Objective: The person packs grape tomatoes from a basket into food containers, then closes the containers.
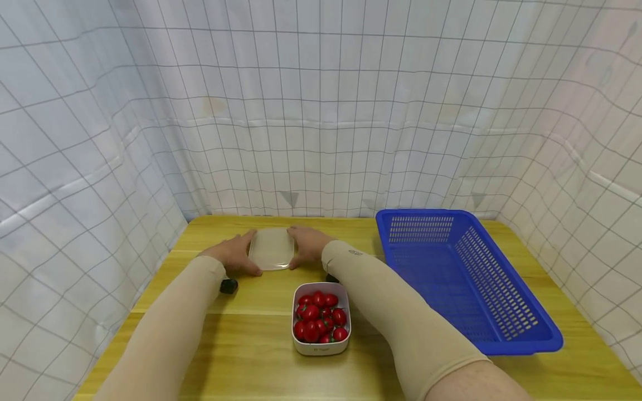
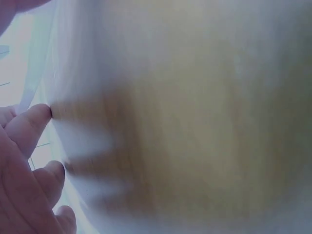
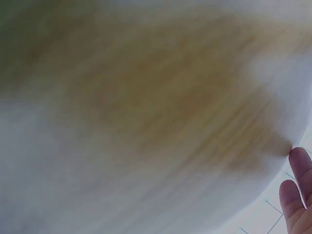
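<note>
A translucent, round-cornered plastic lid (image 1: pixel 272 249) is at the back left of the wooden table. My left hand (image 1: pixel 232 254) grips its left side, thumb at the near corner and fingers toward the far one. On the opposite side my right hand (image 1: pixel 307 245) holds the lid in a similar way. Part of a clear edge (image 2: pixel 36 63) shows between thumb and fingers in the left wrist view. Fingertips (image 3: pixel 300 163) of the right hand appear at the right wrist view's edge, close to the tabletop. Nearer to me stands a white square box (image 1: pixel 321 349) holding several cherry tomatoes (image 1: pixel 311 313).
A large blue plastic basket (image 1: pixel 458 345) stands on the right, beyond my right forearm. White gridded sheeting (image 1: pixel 321 111) encloses the table (image 1: pixel 241 356) at the back and sides. The tomato box lies between my two forearms.
</note>
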### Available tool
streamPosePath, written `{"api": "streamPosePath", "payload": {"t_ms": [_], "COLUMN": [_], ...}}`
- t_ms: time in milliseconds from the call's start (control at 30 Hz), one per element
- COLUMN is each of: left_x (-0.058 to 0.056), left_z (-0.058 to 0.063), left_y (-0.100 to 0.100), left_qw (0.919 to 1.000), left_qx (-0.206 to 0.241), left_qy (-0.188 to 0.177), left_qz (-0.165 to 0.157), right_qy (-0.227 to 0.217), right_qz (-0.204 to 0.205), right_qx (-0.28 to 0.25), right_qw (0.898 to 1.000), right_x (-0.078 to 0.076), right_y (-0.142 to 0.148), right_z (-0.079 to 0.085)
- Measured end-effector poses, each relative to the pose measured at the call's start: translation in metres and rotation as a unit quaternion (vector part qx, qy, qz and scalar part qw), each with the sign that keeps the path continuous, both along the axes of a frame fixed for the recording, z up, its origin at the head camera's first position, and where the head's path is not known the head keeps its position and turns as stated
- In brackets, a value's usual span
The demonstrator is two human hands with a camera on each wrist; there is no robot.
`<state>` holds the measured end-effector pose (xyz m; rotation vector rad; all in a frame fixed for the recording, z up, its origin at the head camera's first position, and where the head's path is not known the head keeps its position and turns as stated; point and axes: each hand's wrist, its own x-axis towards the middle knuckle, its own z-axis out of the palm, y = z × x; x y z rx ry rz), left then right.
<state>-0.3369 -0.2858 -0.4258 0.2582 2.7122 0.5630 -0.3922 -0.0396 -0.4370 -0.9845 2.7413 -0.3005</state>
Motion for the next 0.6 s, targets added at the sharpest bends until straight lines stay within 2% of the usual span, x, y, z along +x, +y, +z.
{"api": "streamPosePath", "payload": {"t_ms": [167, 367, 500, 600], "left_x": [0.000, -0.001, -0.004, -0.006], "left_z": [0.000, 0.004, 0.008, 0.013], "left_y": [0.001, 0.002, 0.000, 0.000], "left_qw": [0.9985, 0.9973, 0.9962, 0.9952], "left_qx": [0.052, 0.062, 0.063, 0.058], "left_qy": [0.014, 0.040, 0.059, 0.075], "left_qz": [-0.006, -0.001, -0.013, -0.023], "right_qy": [-0.001, 0.003, -0.001, 0.016], "right_qz": [-0.010, -0.010, 0.002, 0.009], "right_qx": [-0.016, -0.027, -0.037, -0.037], "right_qw": [1.000, 1.000, 0.999, 0.999], "right_x": [0.001, -0.002, -0.002, -0.001], "right_y": [0.000, 0.000, 0.004, 0.008], "right_z": [0.003, 0.012, 0.025, 0.037]}}
